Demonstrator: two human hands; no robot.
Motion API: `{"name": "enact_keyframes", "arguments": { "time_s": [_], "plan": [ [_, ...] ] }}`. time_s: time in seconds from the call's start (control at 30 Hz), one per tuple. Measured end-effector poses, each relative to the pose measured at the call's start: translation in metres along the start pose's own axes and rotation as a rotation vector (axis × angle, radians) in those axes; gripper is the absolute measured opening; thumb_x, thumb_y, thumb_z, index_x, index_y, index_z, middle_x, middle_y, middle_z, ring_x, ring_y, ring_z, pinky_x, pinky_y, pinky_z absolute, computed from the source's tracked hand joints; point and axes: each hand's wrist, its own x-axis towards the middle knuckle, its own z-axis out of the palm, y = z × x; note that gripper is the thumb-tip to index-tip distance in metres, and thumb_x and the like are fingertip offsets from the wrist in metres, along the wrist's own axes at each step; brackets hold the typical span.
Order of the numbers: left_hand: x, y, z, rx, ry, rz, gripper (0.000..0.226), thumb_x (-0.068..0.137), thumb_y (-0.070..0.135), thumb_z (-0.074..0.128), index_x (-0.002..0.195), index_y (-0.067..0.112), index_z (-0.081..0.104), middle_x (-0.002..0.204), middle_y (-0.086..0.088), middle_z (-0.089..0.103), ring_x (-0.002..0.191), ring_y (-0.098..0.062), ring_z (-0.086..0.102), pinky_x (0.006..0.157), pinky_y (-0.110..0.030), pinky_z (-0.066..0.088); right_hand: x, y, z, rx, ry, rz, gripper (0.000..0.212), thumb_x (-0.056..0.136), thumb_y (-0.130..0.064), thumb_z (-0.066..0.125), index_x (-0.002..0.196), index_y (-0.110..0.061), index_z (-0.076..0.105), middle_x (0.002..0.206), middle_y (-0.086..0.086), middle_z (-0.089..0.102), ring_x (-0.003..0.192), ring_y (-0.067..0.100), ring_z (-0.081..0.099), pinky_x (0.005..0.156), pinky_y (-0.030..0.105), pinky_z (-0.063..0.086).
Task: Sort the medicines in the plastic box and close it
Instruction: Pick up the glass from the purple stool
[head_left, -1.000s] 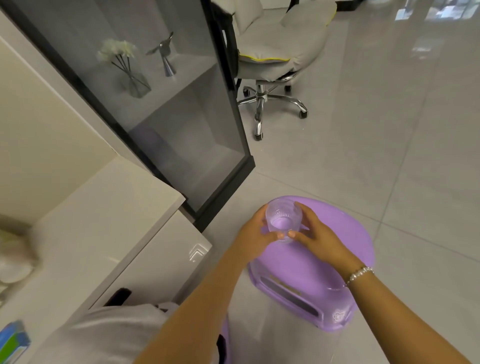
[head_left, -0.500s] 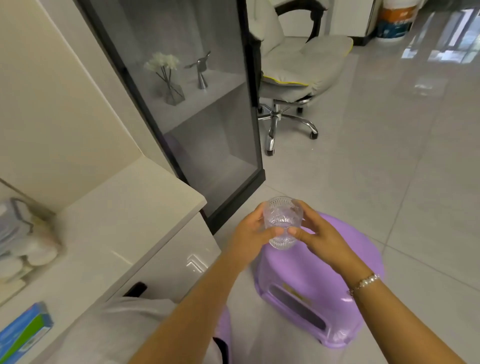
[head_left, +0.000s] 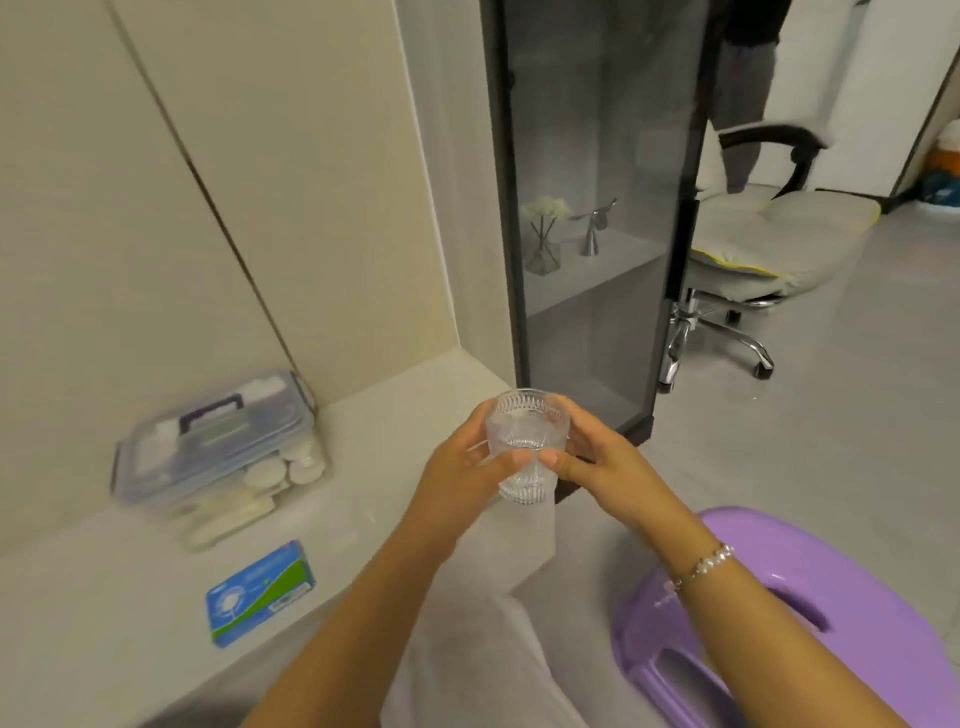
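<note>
- Head view: left hand (head_left: 462, 473) and right hand (head_left: 602, 462) are gripping a clear ribbed glass tumbler (head_left: 525, 446).
- Lidded clear plastic medicine box (head_left: 218, 441) is sitting far left on the cream counter (head_left: 395, 415).
- Sorting is not yet beginning; next, the tumbler likely needs setting down.

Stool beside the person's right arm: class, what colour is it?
Purple; the stool shows best in the head view, at the lower right.

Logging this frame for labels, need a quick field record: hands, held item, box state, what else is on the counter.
left hand: grips clear glass cup
right hand: grips same cup
cup: upright, held in the air past the counter edge
plastic box: on counter by wall, lid on, latches unclear
blue packet: flat on counter, in front of box
</note>
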Motion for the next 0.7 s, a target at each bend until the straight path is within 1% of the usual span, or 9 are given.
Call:
{"name": "enact_keyframes", "arguments": {
  "time_s": [0.07,0.17,0.23,0.33,0.4,0.47,0.57,0.63,0.7],
  "plan": [
    [-0.011,0.002,-0.029,0.007,0.068,-0.007,0.042,0.081,0.024,0.067,0.105,0.056,0.054,0.103,0.024,0.067,0.095,0.004,0.064,0.069,-0.014,0.054,0.014,-0.009,0.027,0.009,-0.046,0.001,0.05,0.083,-0.036,0.062,0.126,-0.05,0.042,0.128,-0.021,0.053,0.116,0.002,0.051,0.08,0.013,0.048],
    [-0.028,-0.001,-0.069,0.022,0.155,-0.03,0.041,0.081,0.027,0.067,0.107,0.056,0.053,0.104,0.025,0.067,0.094,0.004,0.064,0.064,-0.013,0.053,0.033,-0.023,0.068,0.001,-0.129,-0.003,0.046,0.082,-0.04,0.061,0.119,-0.057,0.04,0.117,-0.037,0.05,0.106,-0.011,0.05,0.071,0.004,0.044],
    [-0.039,-0.005,-0.091,0.022,0.213,-0.052,0.044,0.081,0.027,0.067,0.097,0.065,0.052,0.098,0.033,0.066,0.089,0.009,0.063,0.061,-0.009,0.052,0.044,-0.027,0.093,0.0,-0.189,-0.007,0.044,0.083,-0.036,0.062,0.115,-0.058,0.042,0.111,-0.042,0.05,0.1,-0.019,0.051,0.072,0.0,0.042],
    [-0.053,-0.017,-0.12,0.026,0.307,-0.087,0.045,0.08,0.028,0.067,0.095,0.068,0.051,0.096,0.035,0.065,0.089,0.01,0.062,0.059,-0.01,0.05,0.061,-0.025,0.127,0.015,-0.276,0.013,0.049,0.083,-0.032,0.063,0.125,-0.047,0.042,0.119,-0.033,0.053,0.104,-0.017,0.052,0.078,0.001,0.042],
    [-0.059,-0.028,-0.136,0.012,0.363,-0.108,0.045,0.079,0.03,0.068,0.107,0.061,0.051,0.102,0.029,0.066,0.096,0.004,0.062,0.063,-0.014,0.049,0.07,-0.021,0.146,0.028,-0.334,0.034,0.049,0.084,-0.028,0.064,0.125,-0.044,0.044,0.121,-0.027,0.055,0.107,-0.015,0.052,0.082,0.004,0.043],
    [-0.065,-0.04,-0.149,0.01,0.403,-0.131,0.049,0.08,0.031,0.067,0.119,0.052,0.048,0.111,0.024,0.062,0.103,0.0,0.059,0.069,-0.019,0.048,0.077,-0.016,0.163,0.028,-0.384,0.059,0.046,0.084,-0.024,0.063,0.119,-0.049,0.046,0.117,-0.029,0.057,0.106,-0.016,0.053,0.081,0.006,0.044],
    [-0.069,-0.059,-0.163,0.019,0.445,-0.156,0.053,0.08,0.029,0.067,0.126,0.046,0.045,0.118,0.019,0.06,0.11,-0.006,0.057,0.073,-0.021,0.05,0.087,-0.006,0.183,0.002,-0.446,0.077,0.047,0.086,-0.022,0.062,0.125,-0.041,0.046,0.124,-0.016,0.058,0.113,-0.003,0.054,0.088,0.018,0.046],
    [-0.07,-0.07,-0.169,0.039,0.459,-0.175,0.062,0.081,0.027,0.067,0.135,0.039,0.039,0.13,0.01,0.055,0.116,-0.013,0.055,0.085,-0.027,0.051,0.092,0.002,0.191,-0.007,-0.46,0.082,0.048,0.086,-0.022,0.062,0.127,-0.039,0.045,0.126,-0.014,0.057,0.116,0.0,0.052,0.093,0.021,0.045],
    [-0.069,-0.079,-0.172,0.047,0.466,-0.189,0.067,0.081,0.027,0.068,0.139,0.037,0.034,0.135,0.007,0.052,0.119,-0.013,0.052,0.096,-0.034,0.049,0.095,0.01,0.196,-0.01,-0.469,0.099,0.048,0.086,-0.02,0.061,0.127,-0.039,0.045,0.127,-0.014,0.056,0.117,-0.002,0.051,0.096,0.022,0.044]
  ]
}}
